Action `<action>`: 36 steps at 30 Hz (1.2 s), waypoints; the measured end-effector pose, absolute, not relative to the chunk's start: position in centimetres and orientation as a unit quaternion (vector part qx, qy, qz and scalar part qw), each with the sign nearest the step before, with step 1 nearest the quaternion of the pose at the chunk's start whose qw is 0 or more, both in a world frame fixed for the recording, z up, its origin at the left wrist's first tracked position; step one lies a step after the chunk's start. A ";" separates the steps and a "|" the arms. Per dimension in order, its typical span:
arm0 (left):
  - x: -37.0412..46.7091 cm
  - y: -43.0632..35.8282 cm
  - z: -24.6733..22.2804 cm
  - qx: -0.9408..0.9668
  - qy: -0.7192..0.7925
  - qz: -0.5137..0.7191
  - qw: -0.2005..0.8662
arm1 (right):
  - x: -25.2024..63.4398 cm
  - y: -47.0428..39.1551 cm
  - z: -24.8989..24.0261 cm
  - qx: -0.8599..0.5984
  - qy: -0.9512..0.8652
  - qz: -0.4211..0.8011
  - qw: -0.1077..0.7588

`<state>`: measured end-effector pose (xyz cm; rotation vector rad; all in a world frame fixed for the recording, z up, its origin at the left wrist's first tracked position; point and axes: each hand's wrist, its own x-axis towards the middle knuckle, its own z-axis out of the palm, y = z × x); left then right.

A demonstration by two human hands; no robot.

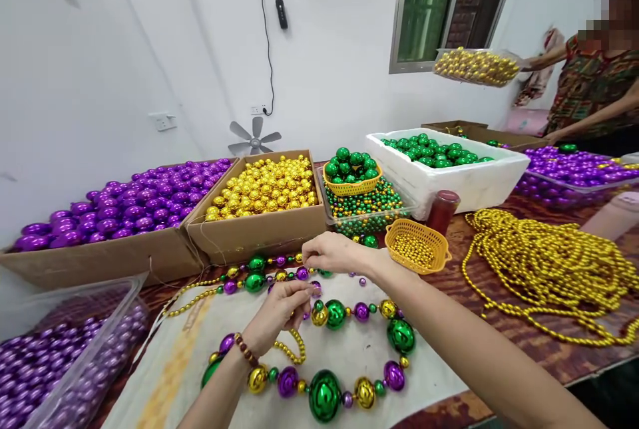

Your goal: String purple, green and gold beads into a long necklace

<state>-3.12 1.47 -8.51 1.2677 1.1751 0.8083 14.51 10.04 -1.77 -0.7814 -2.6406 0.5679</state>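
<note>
My left hand (285, 309), with a brown bead bracelet (245, 350) at its wrist, is closed in a pinch on a bead necklace (324, 397) of green, gold and purple balls. A purple bead (316, 288) shows at its fingertips, and a short strand of small gold beads (298, 351) hangs below the palm. The necklace curves in a loop on a pale cloth sheet (210, 322). Slightly higher and to the right, my right hand (332, 253) has its fingers pressed together; what they hold, if anything, is too small to make out. Behind it lies another bead strand (254, 282).
Cardboard boxes of purple balls (144, 206) and gold balls (264, 186) line the back. A yellow basket (444, 255), a white foam box (424, 183) and heaped gold bead strands (554, 263) stand right. A co-worker (594, 90) holds a tub of gold beads (476, 68).
</note>
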 end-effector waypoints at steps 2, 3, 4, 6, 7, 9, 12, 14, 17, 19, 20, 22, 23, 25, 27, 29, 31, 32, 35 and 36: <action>-3.4 1.5 -9.0 0.541 0.518 0.342 0.568 | 13.8 10.8 -2.4 -0.280 -0.921 0.216 0.164; -3.5 1.5 -9.2 0.545 0.528 0.337 0.557 | 13.4 11.0 -2.8 -0.281 -0.918 0.225 0.163; -3.5 1.6 -9.5 0.552 0.539 0.333 0.542 | 12.9 11.2 -3.1 -0.282 -0.916 0.234 0.163; -3.6 2.0 -10.0 0.577 0.557 0.331 0.498 | 12.0 11.5 -3.6 -0.295 -0.909 0.242 0.168; -3.7 2.2 -10.1 0.589 0.564 0.335 0.473 | 11.7 11.5 -3.8 -0.313 -0.902 0.238 0.177; -4.0 2.5 -10.3 0.599 0.581 0.343 0.430 | 11.5 11.4 -4.2 -0.372 -0.878 0.219 0.208; -4.6 2.8 -10.2 0.589 0.606 0.340 0.412 | 12.6 10.5 -5.3 -0.450 -0.831 0.200 0.257; -4.8 2.8 -10.0 0.582 0.610 0.334 0.422 | 13.7 9.4 -6.4 -0.450 -0.824 0.228 0.259; -4.6 3.0 -9.7 0.580 0.602 0.327 0.440 | 14.7 7.7 -8.5 -0.411 -0.829 0.297 0.236; -4.4 3.1 -9.5 0.586 0.602 0.321 0.436 | 14.8 7.0 -9.9 -0.398 -0.824 0.324 0.238; -4.3 3.1 -9.5 0.590 0.606 0.316 0.431 | 14.7 6.8 -10.5 -0.398 -0.820 0.330 0.245; -4.3 3.2 -9.3 0.596 0.616 0.300 0.419 | 14.6 6.9 -11.4 -0.404 -0.809 0.338 0.262; -4.3 3.2 -9.1 0.601 0.620 0.290 0.414 | 14.6 7.1 -11.6 -0.408 -0.802 0.341 0.271; -4.6 3.3 -8.7 0.615 0.623 0.273 0.399 | 14.7 7.4 -11.8 -0.415 -0.791 0.346 0.289; -4.9 3.5 -8.1 0.624 0.613 0.258 0.411 | 14.9 7.6 -11.6 -0.416 -0.783 0.346 0.306; -5.2 3.9 -7.6 0.615 0.594 0.242 0.458 | 15.1 7.5 -11.0 -0.415 -0.778 0.344 0.323; -5.6 4.3 -7.3 0.593 0.578 0.231 0.511 | 15.1 6.9 -10.3 -0.411 -0.775 0.342 0.337; -5.7 4.4 -7.2 0.581 0.574 0.230 0.529 | 15.0 6.5 -10.0 -0.406 -0.774 0.344 0.342; -6.3 4.7 -7.1 0.545 0.568 0.243 0.567 | 14.7 4.9 -9.5 -0.359 -0.785 0.373 0.339; -6.4 4.7 -7.1 0.535 0.566 0.248 0.576 | 14.6 4.5 -9.5 -0.338 -0.789 0.391 0.332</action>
